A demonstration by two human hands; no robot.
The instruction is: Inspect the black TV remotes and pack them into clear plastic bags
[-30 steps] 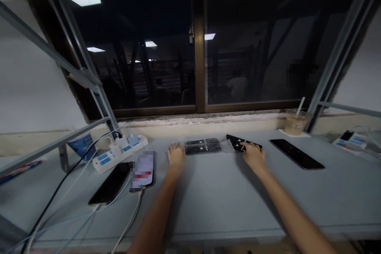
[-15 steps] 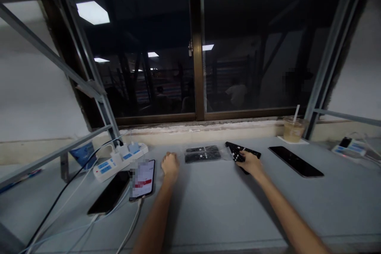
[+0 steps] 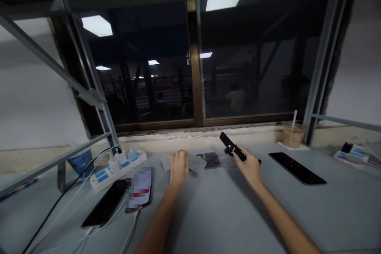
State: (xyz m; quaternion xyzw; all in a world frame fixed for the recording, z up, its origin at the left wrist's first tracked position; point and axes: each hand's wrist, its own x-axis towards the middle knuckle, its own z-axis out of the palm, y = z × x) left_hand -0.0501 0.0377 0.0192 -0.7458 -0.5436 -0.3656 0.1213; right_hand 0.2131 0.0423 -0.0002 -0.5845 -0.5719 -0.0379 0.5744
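Note:
My right hand (image 3: 249, 167) grips a black remote control (image 3: 228, 143) with pale buttons, its far end tilted up off the table. Part of a second black remote (image 3: 259, 162) shows on the table behind that hand. Blurred by motion, my left hand (image 3: 179, 162) has its fingers curled onto a thin clear plastic bag (image 3: 196, 163), which spreads out on both sides of it. Between the hands lie black remotes in clear plastic (image 3: 210, 159), partly covered by the bag.
On the left are a white power strip (image 3: 102, 178) with cables, a dark phone (image 3: 105, 204) and a lit phone (image 3: 145, 182). A black phone (image 3: 297, 168) lies on the right. Behind it stands a cup with a straw (image 3: 293, 135). Metal posts (image 3: 102, 115) frame the window.
My right hand has raised one remote from the crossed pair. My left hand has shifted right, and clear plastic now shows around it. The view has tilted slightly upward.

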